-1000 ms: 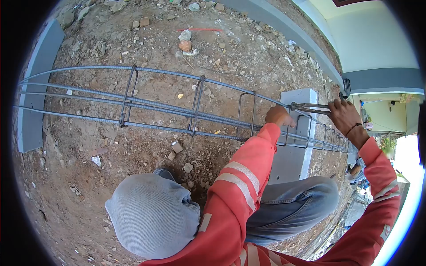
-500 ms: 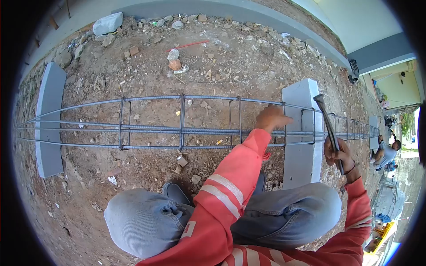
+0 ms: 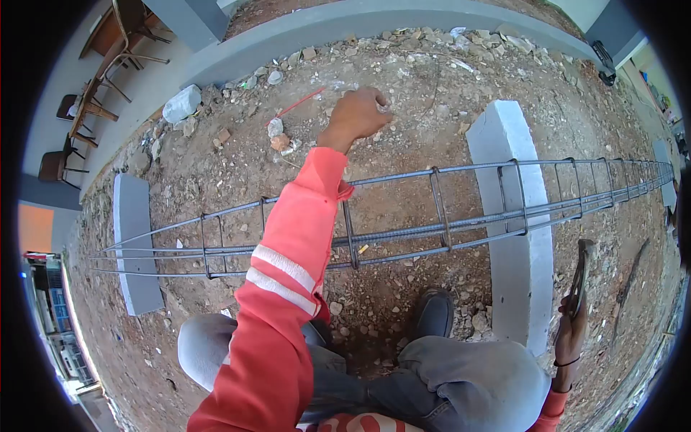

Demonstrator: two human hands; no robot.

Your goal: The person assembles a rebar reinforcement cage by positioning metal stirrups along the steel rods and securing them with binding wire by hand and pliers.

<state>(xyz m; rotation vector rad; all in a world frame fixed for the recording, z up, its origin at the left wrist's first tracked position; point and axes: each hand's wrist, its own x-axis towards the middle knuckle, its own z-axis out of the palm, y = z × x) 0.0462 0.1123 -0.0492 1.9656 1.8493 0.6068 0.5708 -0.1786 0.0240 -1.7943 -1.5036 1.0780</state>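
Observation:
My left hand point(image 3: 356, 117) is lifted beyond the far bar of a long rebar cage point(image 3: 403, 235). Its fingers curl together, and whatever may be in them is hidden or too small to make out. The left sleeve crosses over the cage and covers part of it. Lower right, my right hand point(image 3: 570, 333) grips a pair of dark metal pincers point(image 3: 579, 282) with the head pointing up, apart from the cage. Square stirrups join the cage's long bars, which rest on a near grey block point(image 3: 512, 209) and a left grey block point(image 3: 137, 284).
Rubble and small stones cover the dirt ground point(image 3: 403, 302). A white stone block point(image 3: 182, 104) and a thin red strip point(image 3: 301, 102) lie beyond the cage. A low grey kerb point(image 3: 324, 30) runs behind. Chairs point(image 3: 54, 164) stand upper left.
My left hand has left the cage near the block and moved up and left, past the far bar. The right hand has lowered with the pincers. The view has turned leftward.

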